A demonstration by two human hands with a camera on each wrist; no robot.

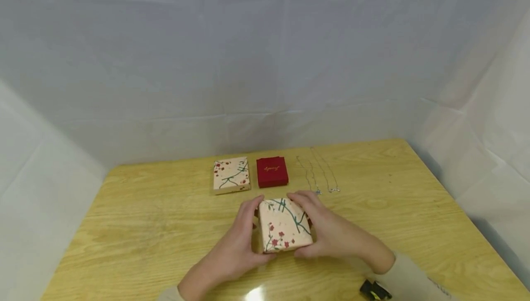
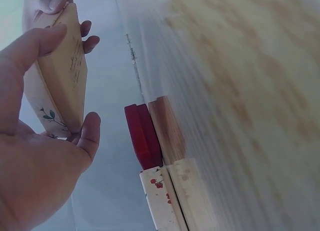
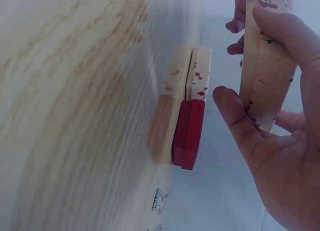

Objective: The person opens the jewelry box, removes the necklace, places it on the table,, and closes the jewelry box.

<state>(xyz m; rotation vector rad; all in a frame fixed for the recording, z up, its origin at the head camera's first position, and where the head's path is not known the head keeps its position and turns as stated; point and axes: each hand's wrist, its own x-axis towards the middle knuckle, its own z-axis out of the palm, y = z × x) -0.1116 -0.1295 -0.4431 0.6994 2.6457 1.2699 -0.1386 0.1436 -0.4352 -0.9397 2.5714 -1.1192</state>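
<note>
Both hands hold a cream gift box (image 1: 285,225) printed with red blossoms and dark green branches, lifted off the table in the wrist views. My left hand (image 1: 238,241) grips its left side, thumb at the near edge and fingers at the far corner. The right hand (image 1: 331,229) grips the opposite side in the same way. In the left wrist view the box (image 2: 67,71) is tilted, its plain underside partly showing faint print. The right wrist view shows the box (image 3: 267,66) edge-on between thumb and fingers.
Behind the hands lie a second blossom-printed box (image 1: 231,175) and a red box (image 1: 272,172) with gold lettering. To their right, two thin chain necklaces (image 1: 318,192) (image 1: 333,189) are laid out. A small black object (image 1: 374,290) sits by the right sleeve. White sheeting (image 1: 265,61) surrounds the wooden table (image 1: 145,227).
</note>
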